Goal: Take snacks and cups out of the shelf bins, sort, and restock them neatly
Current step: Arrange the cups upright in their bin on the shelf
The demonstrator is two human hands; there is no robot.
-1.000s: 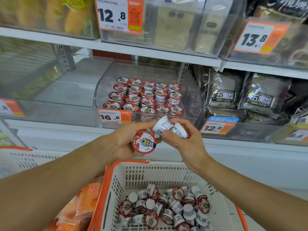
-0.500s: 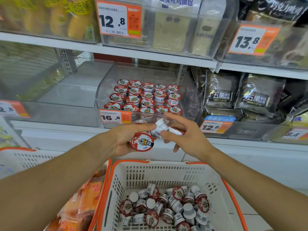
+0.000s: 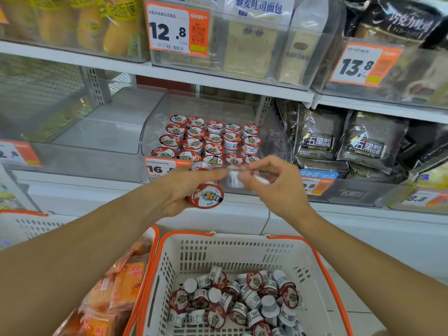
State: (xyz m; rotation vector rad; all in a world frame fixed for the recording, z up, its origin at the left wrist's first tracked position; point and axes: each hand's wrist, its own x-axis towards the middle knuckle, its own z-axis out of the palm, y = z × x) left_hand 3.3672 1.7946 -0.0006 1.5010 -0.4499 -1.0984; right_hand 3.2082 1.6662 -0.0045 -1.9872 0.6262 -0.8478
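My left hand (image 3: 180, 190) grips a small cup with a red-rimmed lid (image 3: 206, 195), lid facing me. My right hand (image 3: 271, 184) pinches another small white cup (image 3: 234, 178), blurred, lying sideways right beside the left thumb. Both hands hover in front of the clear shelf bin (image 3: 155, 122), where several cups (image 3: 208, 139) stand upright in neat rows. Below, a white basket with an orange rim (image 3: 232, 253) holds several loose cups (image 3: 237, 299) lying jumbled.
A second basket (image 3: 29, 226) at the left holds orange snack packs (image 3: 116, 287). Left of the cup bin stands another clear bin (image 3: 80, 141). Dark bread bags (image 3: 344, 141) fill the bin on the right. Price tags (image 3: 160, 168) line the shelf edge.
Both hands have risen and moved toward the cup bin. The right hand has shifted its pinch on the sideways cup, which is now blurred by motion.
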